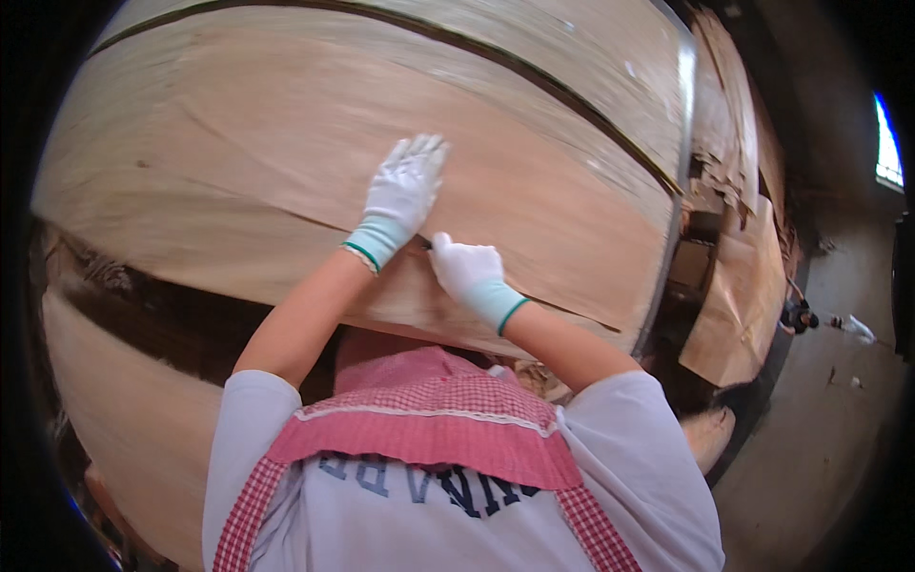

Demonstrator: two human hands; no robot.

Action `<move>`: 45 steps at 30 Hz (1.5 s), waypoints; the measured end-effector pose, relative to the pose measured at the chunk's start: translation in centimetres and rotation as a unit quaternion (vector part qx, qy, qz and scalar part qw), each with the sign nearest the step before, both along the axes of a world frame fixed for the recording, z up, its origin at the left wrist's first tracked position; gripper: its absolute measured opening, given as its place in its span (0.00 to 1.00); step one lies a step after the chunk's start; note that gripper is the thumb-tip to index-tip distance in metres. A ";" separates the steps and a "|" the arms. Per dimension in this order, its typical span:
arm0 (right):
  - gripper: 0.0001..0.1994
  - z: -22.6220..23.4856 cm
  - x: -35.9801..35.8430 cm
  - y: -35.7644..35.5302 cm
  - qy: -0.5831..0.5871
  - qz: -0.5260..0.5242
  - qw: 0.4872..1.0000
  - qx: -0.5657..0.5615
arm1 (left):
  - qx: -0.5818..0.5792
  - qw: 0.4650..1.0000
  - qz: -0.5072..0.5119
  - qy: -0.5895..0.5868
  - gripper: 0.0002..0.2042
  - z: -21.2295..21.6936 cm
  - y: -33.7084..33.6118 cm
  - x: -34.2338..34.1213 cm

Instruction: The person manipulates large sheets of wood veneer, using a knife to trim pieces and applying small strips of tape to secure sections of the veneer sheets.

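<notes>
A large, thin sheet of reddish wood veneer (315,124) lies over paler veneer on the work surface in front of me. My left hand (405,186), in a white glove with a pale blue-green cuff, rests on the sheet near its close edge, fingers stretched out. Just to its right, my right hand (467,267), gloved the same way, is closed in a fist at that edge. A small dark tip shows beside its thumb; the rest of whatever it holds is hidden. A dark slit runs along the sheet's near edge on both sides of my hands.
A dark strip (515,62) crosses the far part of the surface, and a metal edge (667,276) bounds its right side. Torn veneer pieces (739,296) hang beyond that edge. Another pale sheet (124,400) lies at lower left. Further right, small items lie on the grey floor (810,467).
</notes>
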State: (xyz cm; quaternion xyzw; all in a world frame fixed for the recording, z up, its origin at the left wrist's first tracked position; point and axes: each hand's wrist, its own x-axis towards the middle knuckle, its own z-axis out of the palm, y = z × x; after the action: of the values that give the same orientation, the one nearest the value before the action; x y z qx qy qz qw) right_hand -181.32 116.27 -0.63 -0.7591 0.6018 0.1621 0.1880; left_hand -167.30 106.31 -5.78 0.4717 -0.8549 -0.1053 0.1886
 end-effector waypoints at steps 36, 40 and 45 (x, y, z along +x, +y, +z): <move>0.07 -1.0 32.8 -34.6 -0.200 0.201 0.944 -0.168 | 0.109 0.936 0.297 0.156 0.44 2.7 -18.1 37.6; 0.06 -1.9 38.3 -35.8 -0.167 0.325 0.907 -0.210 | 0.057 0.960 0.260 0.090 0.39 0.9 -19.8 38.4; 0.08 -0.7 21.0 -34.6 -0.095 0.265 0.952 -0.122 | 0.009 0.971 0.240 -0.003 0.30 -0.3 -18.5 40.2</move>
State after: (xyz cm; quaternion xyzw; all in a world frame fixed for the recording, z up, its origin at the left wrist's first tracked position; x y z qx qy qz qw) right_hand -160.36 81.66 -1.33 -0.9202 0.3736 0.0591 0.1007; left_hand -127.06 87.78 -6.07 0.6652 -0.7162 -0.0629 0.2015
